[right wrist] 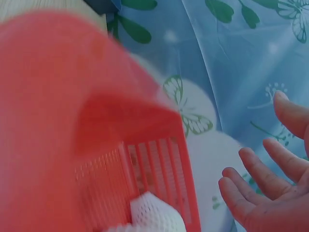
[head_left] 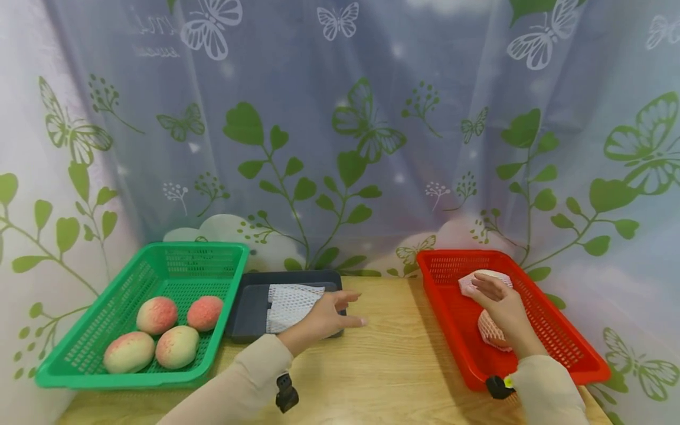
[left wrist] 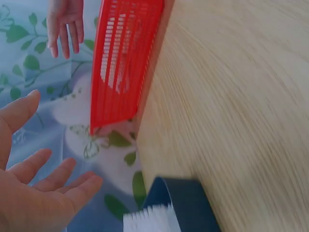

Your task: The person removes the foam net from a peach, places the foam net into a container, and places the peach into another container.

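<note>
My left hand hovers over the right side of a dark grey tray, its fingers loosely extended and holding nothing. White foam netting sleeves lie flat in that tray, partly behind the hand. Over the red basket is my right hand, fingers apart in the right wrist view and nothing in them. Below it in the basket sit two netted fruits: one in a foam sleeve toward the back, another foam-wrapped peach nearer the front, partly covered by the hand.
At the left stands a green basket with several bare peaches. Wooden tabletop lies between the tray and the red basket. A patterned curtain hangs right behind the containers.
</note>
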A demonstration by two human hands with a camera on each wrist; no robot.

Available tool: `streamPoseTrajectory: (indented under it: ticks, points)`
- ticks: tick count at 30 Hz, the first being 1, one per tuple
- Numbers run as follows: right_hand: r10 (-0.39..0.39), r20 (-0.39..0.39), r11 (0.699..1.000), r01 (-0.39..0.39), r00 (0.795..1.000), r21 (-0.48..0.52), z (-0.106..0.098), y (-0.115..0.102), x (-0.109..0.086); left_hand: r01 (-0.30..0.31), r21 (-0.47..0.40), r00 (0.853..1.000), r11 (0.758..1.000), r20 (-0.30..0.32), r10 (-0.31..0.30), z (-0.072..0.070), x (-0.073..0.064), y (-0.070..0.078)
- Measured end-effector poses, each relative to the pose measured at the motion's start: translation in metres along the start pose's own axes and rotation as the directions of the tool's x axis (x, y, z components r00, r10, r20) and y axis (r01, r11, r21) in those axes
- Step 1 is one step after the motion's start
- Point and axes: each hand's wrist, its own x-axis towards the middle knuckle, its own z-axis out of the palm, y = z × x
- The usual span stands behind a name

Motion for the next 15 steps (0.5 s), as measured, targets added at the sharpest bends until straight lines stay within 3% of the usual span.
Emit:
streamPoseTrajectory:
  ticks: [15]
  points:
    - [0.020,-0.120,1.000,-0.022,0.993,-0.014,-0.026,0.035,-0.019,-0.009,-0.150,1.000,0.989,0.017,0.012,0.069,0.015,0.013]
